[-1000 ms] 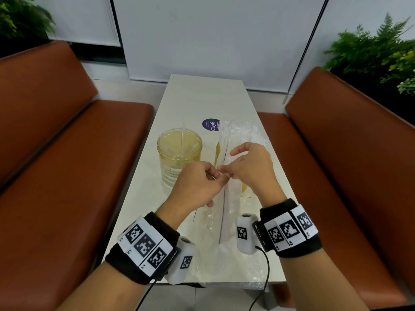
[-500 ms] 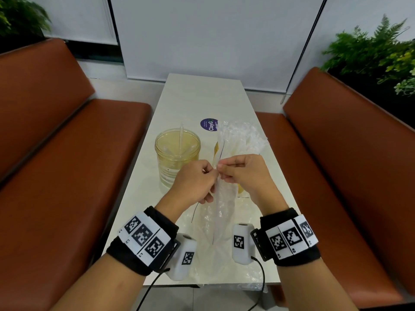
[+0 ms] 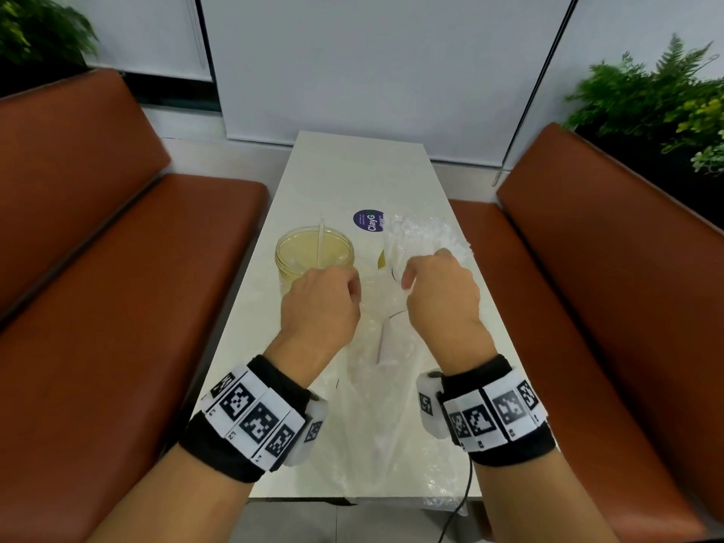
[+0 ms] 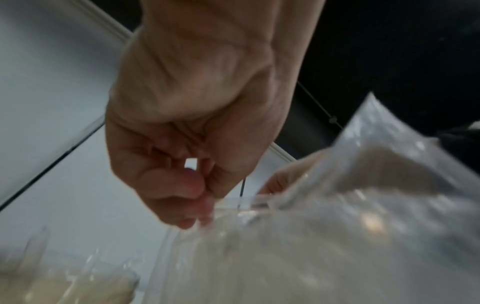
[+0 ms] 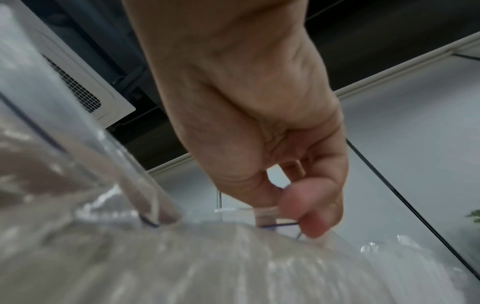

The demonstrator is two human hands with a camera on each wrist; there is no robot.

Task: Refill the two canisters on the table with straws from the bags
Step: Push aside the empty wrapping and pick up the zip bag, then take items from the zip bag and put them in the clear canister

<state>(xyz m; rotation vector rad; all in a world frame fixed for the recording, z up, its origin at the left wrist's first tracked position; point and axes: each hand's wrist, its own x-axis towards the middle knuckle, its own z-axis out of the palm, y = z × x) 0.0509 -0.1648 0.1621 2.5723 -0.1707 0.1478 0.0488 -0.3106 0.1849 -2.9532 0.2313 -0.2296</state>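
A clear plastic bag of straws lies lengthwise on the white table, its open end raised between my hands. My left hand pinches one edge of the bag's mouth between thumb and fingers. My right hand pinches the opposite edge. Left of the bag stands a yellowish clear canister with one straw leaning in it. A second canister shows only as a yellow sliver behind the bag.
Brown leather benches flank the narrow table. A round purple sticker sits beyond the bag. More crumpled clear plastic lies at the near table edge. Green plants stand at the back corners.
My hands, which met at the bag's mouth, have moved apart sideways, each keeping its edge, so the mouth is spread wider. The view has shifted slightly.
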